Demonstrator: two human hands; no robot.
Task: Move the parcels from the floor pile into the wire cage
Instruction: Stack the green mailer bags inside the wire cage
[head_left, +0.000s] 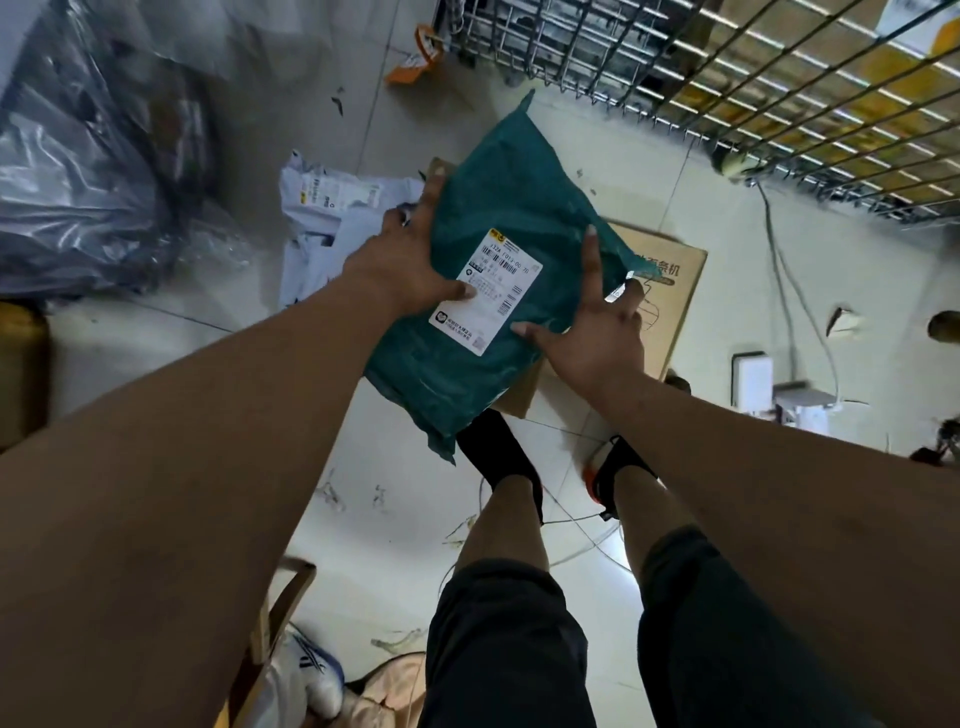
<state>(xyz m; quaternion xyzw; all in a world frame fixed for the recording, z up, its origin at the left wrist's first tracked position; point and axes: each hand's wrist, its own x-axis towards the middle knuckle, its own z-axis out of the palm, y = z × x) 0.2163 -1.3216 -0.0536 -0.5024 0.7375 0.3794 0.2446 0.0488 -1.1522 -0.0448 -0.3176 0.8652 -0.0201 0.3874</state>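
Your left hand (410, 249) grips the green parcel (498, 197) by its left edge, thumb on the label (488, 296). Your right hand (597, 332) presses its right side, fingers spread straight.

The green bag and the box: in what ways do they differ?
The green bag is held off the floor by the left hand and right hand; the box lies on the floor. The green bag is soft, wrinkled plastic; the box is stiff brown cardboard. The green bag carries a white label; the box shows dark printed characters. Both are outside the wire cage.
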